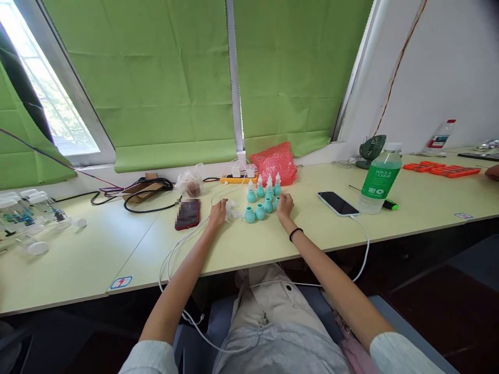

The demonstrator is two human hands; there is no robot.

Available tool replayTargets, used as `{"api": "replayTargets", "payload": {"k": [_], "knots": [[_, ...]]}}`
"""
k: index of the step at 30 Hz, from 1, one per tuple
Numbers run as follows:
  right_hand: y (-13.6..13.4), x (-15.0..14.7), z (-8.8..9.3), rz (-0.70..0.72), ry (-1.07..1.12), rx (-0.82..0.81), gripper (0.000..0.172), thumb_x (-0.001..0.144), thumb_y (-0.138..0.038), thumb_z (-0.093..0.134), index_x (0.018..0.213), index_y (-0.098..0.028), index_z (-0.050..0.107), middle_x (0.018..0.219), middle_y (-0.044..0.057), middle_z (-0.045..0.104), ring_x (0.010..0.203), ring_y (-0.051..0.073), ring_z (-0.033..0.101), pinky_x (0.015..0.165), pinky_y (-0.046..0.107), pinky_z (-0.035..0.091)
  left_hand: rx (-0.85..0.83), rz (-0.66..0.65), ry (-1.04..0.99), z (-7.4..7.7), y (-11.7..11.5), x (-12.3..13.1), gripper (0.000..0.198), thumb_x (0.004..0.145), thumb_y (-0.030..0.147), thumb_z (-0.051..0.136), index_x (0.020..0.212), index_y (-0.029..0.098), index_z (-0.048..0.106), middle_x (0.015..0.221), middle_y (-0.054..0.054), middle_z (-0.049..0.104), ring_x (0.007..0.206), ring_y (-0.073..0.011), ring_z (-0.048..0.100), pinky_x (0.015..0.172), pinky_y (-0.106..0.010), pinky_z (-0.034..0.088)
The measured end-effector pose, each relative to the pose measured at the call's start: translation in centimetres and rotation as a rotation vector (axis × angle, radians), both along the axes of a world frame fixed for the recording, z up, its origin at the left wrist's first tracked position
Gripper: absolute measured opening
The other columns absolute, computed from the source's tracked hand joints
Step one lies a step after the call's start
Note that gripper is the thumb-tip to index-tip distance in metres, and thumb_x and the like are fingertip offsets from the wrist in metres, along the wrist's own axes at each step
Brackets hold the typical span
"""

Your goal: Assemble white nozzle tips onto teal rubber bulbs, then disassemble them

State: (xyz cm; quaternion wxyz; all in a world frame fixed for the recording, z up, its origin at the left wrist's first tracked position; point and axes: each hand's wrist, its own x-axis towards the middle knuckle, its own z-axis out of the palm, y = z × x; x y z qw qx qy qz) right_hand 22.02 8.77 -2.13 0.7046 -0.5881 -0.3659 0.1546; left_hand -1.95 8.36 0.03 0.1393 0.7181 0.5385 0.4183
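Note:
My right hand (286,205) has its fingers closed at a small turquoise squeeze bulb (277,202), which they partly cover. Just left of it stand several open-topped turquoise bulbs (260,212) in a slanting row. Behind these, more turquoise bulbs (251,196) stand upright with clear pointed tips (269,180) fitted in their necks. My left hand (217,213) rests on the table with its fingers stretched forward, beside a small heap of clear plastic pieces (233,211). Some of its fingers are hidden from this angle.
Red bubble wrap (275,163) and a yellow power strip (237,179) lie behind the bulbs. A red-edged phone (187,214) and white cables are on the left. To the right are a charging phone (338,203), a green-labelled bottle (380,179) and a small fan (371,150).

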Motion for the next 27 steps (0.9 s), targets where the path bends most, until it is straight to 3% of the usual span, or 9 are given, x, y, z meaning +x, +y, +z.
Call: {"api": "replayTargets", "payload": {"k": [7,11,19,24,27], "knots": [[0.4,0.4,-0.3,0.015,-0.092,0.007,0.027,0.083,-0.03,0.045,0.105,-0.015,0.048,0.105,0.006,0.051,0.089,0.015,0.053,0.075,0.035,0.046,-0.066,-0.067,-0.132,-0.3,0.2,0.2,0.054,0.086,0.042,0.015,0.108,0.014,0.055,0.102,-0.011,0.06,0.094,-0.0197,0.055,0.081,-0.031,0.04],[0.6,0.3,-0.2,0.018,-0.162,0.048,0.026,0.084,-0.033,0.039,0.093,-0.014,0.054,0.09,0.004,0.057,0.081,0.015,0.053,0.074,0.034,0.043,-0.068,-0.022,-0.214,-0.2,0.5,0.0,0.06,0.086,0.042,0.008,0.112,0.009,0.051,0.104,-0.014,0.059,0.093,-0.0188,0.056,0.079,-0.031,0.041],[0.9,0.7,1.2,0.135,-0.329,0.181,0.033,0.073,-0.043,0.044,0.084,-0.018,0.061,0.098,0.005,0.058,0.099,0.018,0.045,0.087,0.035,0.029,-0.1,-0.073,-0.159,-0.3,0.0,0.1,0.046,0.083,0.043,0.028,0.106,0.017,0.058,0.107,-0.008,0.059,0.101,-0.0215,0.052,0.086,-0.031,0.036],[0.5,1.3,1.7,0.178,-0.353,0.182,0.039,0.075,-0.047,0.039,0.076,-0.017,0.063,0.093,0.007,0.06,0.098,0.02,0.046,0.086,0.035,0.029,-0.121,-0.101,-0.172,-0.1,-0.3,0.3,0.046,0.083,0.042,0.027,0.106,0.016,0.058,0.109,-0.009,0.057,0.105,-0.0221,0.049,0.091,-0.032,0.032],[0.3,1.5,2.0,0.191,-0.359,0.18,0.042,0.077,-0.048,0.036,0.077,-0.017,0.064,0.094,0.007,0.06,0.098,0.02,0.046,0.085,0.035,0.03,-0.142,-0.107,-0.211,0.0,-0.3,0.5,0.052,0.084,0.043,0.022,0.107,0.013,0.056,0.108,-0.011,0.058,0.103,-0.0227,0.05,0.087,-0.033,0.035]]}}
